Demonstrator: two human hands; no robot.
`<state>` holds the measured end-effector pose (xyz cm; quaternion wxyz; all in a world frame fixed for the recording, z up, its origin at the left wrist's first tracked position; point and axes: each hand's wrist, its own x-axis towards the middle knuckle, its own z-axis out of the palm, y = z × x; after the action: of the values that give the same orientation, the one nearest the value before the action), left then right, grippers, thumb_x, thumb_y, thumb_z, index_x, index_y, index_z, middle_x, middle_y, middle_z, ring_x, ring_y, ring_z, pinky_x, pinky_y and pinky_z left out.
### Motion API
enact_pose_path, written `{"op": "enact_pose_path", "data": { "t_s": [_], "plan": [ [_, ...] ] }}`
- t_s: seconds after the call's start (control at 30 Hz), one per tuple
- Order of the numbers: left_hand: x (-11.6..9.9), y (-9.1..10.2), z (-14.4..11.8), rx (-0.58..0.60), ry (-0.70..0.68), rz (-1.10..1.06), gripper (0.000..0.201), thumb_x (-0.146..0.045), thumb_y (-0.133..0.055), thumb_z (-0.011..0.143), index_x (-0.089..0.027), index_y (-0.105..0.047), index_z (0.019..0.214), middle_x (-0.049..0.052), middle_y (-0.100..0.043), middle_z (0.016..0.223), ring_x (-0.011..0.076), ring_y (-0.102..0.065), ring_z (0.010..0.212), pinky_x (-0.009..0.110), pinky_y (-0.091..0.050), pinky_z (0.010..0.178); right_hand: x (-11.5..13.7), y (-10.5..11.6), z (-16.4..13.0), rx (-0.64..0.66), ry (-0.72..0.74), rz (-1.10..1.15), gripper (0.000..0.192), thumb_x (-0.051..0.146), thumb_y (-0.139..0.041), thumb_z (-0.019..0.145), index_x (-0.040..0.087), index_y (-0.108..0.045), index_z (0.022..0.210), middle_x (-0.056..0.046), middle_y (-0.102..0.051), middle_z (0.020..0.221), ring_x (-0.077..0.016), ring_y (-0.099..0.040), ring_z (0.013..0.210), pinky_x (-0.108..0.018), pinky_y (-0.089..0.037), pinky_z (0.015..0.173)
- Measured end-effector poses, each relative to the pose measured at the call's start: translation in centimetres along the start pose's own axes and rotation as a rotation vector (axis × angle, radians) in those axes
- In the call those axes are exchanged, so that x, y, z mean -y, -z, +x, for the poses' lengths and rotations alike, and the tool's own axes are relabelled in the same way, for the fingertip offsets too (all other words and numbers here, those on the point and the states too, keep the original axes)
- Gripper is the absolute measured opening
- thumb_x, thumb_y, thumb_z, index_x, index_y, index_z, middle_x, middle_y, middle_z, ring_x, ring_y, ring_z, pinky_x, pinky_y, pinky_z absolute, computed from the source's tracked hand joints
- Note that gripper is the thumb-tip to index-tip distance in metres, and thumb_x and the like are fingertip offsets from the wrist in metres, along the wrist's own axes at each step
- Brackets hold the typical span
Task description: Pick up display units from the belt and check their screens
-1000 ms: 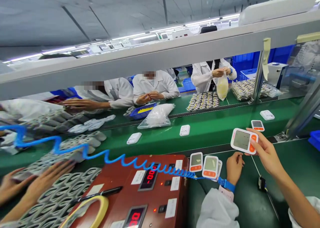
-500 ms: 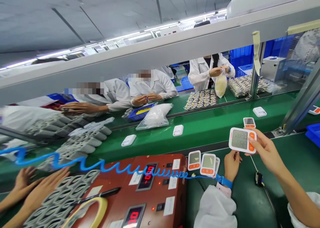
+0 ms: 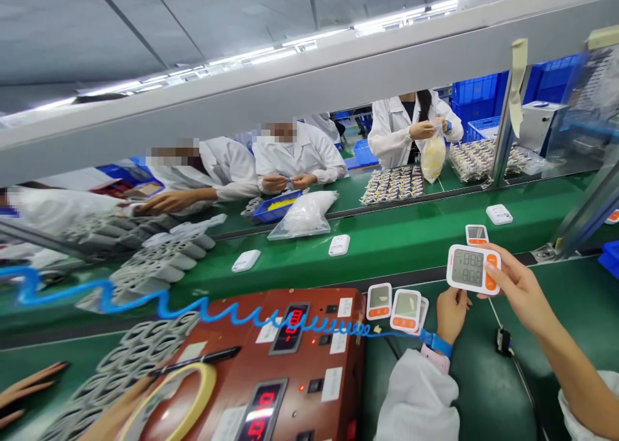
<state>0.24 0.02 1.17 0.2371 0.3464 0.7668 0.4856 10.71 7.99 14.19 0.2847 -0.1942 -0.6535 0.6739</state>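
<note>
My right hand (image 3: pixel 515 286) pinches a white digital display unit (image 3: pixel 474 270) with orange buttons, its thumb over the button side. Dark segments like rows of eights show on its screen, which faces me. Just below it, my left hand (image 3: pixel 451 315) has its fingers curled together; anything inside them is hidden. That wrist wears a blue strap (image 3: pixel 436 344) and a pink band. Left of it on the bench lie similar units, one (image 3: pixel 378 301) alone and another (image 3: pixel 405 310) overlapping a further one. Behind the held unit, another similar unit (image 3: pixel 476 235) sits on the green belt.
A reddish-brown box (image 3: pixel 309 338) with red number displays carries a tape roll (image 3: pixel 206 396) and a black pen. Across it stretches a blue coiled cord (image 3: pixel 227 312). A co-worker's hands reach in at lower left near grey parts (image 3: pixel 116 357). White units (image 3: pixel 340 245) lie along the belt.
My hands and the held unit stay almost in place, while its screen segments look darker. The camera view shifts slightly. At lower left, the co-worker's hands move apart, one toward the brown box.
</note>
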Motion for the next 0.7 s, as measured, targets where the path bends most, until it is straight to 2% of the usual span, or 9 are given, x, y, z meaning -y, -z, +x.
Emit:
{"op": "enact_pose_path", "data": {
  "t_s": [0.33,0.47,0.57,0.67,0.7],
  "plan": [
    [-0.1,0.2,0.0,0.004,-0.011,-0.025,0.026,-0.020,-0.044,0.087,-0.017,-0.062,0.068,0.000,-0.066,0.060,0.0125,-0.059,0.052,0.022,-0.044,0.058,0.0,-0.2,0.2,-0.026,-0.078,0.050,0.060,0.053,-0.063,0.084,0.027,-0.049,0.135,-0.009,-0.058,0.125,-0.0240,-0.064,0.090,-0.025,-0.057,0.053],
    [-0.2,0.3,0.0,0.004,-0.016,-0.039,0.025,-0.021,-0.043,0.088,-0.016,-0.066,0.080,-0.001,-0.066,0.060,0.0115,-0.058,0.051,0.021,-0.044,0.057,0.0,0.0,0.0,-0.036,-0.092,0.038,0.060,0.054,-0.063,0.083,0.026,-0.049,0.134,-0.009,-0.058,0.124,-0.0238,-0.064,0.089,-0.027,-0.058,0.056],
    [0.1,0.2,0.0,0.025,-0.004,-0.075,0.026,-0.021,-0.042,0.088,-0.016,-0.067,0.094,-0.001,-0.066,0.061,0.0111,-0.058,0.051,0.020,-0.044,0.056,-0.4,2.9,-0.9,-0.163,-0.081,-0.034,0.058,0.055,-0.063,0.081,0.027,-0.052,0.131,-0.008,-0.060,0.121,-0.0228,-0.064,0.086,-0.028,-0.058,0.061],
    [0.5,0.0,0.1,0.026,-0.010,-0.079,0.026,-0.022,-0.042,0.088,-0.017,-0.066,0.097,-0.002,-0.066,0.061,0.0110,-0.058,0.052,0.020,-0.044,0.057,-1.1,8.9,-2.5,-0.447,-0.027,-0.228,0.069,0.059,-0.068,0.072,0.027,-0.054,0.131,-0.008,-0.065,0.109,-0.0237,-0.064,0.082,-0.030,-0.056,0.065],
    [0.5,-0.1,0.1,0.022,-0.012,-0.080,0.026,-0.022,-0.042,0.088,-0.017,-0.067,0.096,-0.002,-0.066,0.061,0.0111,-0.058,0.052,0.020,-0.044,0.057,-1.1,11.1,-3.1,-0.572,-0.021,-0.351,0.073,0.060,-0.070,0.068,0.026,-0.054,0.131,-0.008,-0.067,0.098,-0.0242,-0.065,0.078,-0.032,-0.056,0.065]
  ]
}}
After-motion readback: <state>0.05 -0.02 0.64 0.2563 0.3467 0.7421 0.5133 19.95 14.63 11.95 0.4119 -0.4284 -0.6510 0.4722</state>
